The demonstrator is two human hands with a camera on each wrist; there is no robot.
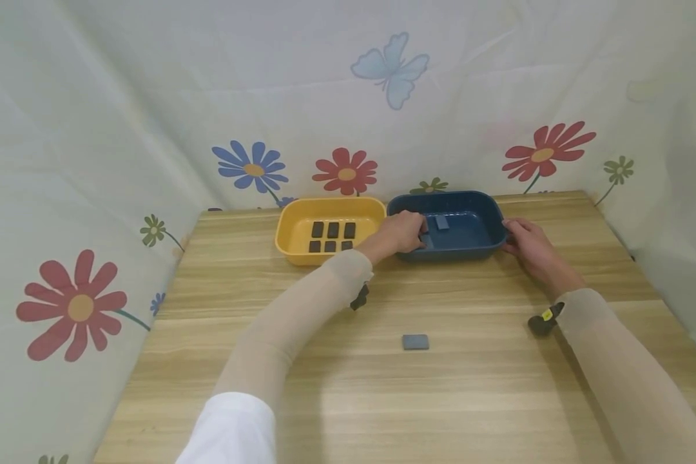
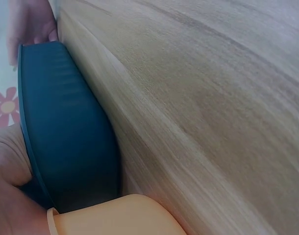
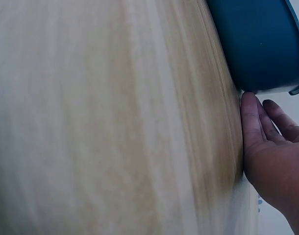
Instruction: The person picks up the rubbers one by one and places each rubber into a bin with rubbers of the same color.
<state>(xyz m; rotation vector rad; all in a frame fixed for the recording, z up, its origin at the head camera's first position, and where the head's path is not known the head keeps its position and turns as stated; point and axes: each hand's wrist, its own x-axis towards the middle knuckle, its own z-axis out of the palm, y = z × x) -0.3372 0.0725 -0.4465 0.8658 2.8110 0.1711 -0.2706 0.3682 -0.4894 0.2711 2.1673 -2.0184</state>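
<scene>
My left hand (image 1: 405,231) reaches over the near left rim of a dark blue tray (image 1: 458,250). Its curled fingers pinch a small blue-grey tile (image 1: 427,241) low inside; the fingertips are partly hidden. A second blue-grey tile (image 1: 442,222) lies on the tray floor close by. At the tray's right end my right hand (image 1: 529,243) holds the wall, thumb over the rim and fingers against the outside, seen low by the table in the right wrist view. Directly left of the blue tray is a yellow tray (image 1: 287,240), partly covered by my left forearm.
Several dark tiles (image 1: 333,230) lie in two rows inside the yellow tray. One grey tile (image 1: 415,341) sits on the wooden table (image 1: 475,386), in front of the trays and between my forearms. A cloth (image 1: 168,77) printed with flowers hangs behind and beside the table.
</scene>
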